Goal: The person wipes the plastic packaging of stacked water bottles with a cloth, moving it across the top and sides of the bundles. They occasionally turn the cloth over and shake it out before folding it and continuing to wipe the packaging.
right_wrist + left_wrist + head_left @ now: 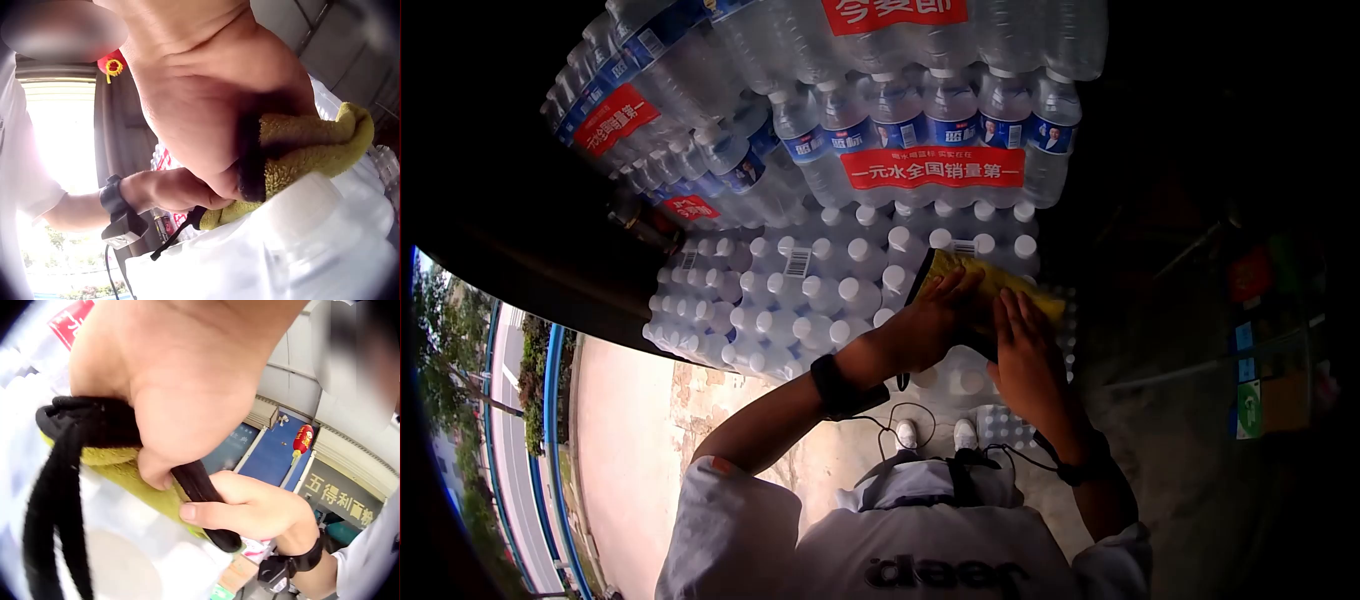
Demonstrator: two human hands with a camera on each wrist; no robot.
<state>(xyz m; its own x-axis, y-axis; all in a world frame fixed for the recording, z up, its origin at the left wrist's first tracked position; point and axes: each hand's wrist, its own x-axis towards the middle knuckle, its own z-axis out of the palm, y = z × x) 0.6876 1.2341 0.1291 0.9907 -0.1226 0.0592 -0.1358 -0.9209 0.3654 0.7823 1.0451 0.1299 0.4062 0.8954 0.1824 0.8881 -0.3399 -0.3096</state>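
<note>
A yellow-green plush towel (948, 264) with black edging is folded over on the bottle caps, with both hands on it. My left hand (928, 318) grips its near edge; in the left wrist view the thumb hooks under the black edging (200, 487). A black strap (53, 506) hangs from that end. To the right, my right hand (1028, 355) holds the other part, fingers stretched over the top and thumb on the edging. The right wrist view shows the towel's plush side (312, 147) bulging beyond the right palm, close over a white bottle cap (303, 203).
Shrink-wrapped water bottles (810, 290) spread below the hands. More packs with red labels (935, 168) are stacked higher behind. Another pack (1000, 425) is on the floor by the shoes (907, 433). Cables (900, 410) hang near the waist.
</note>
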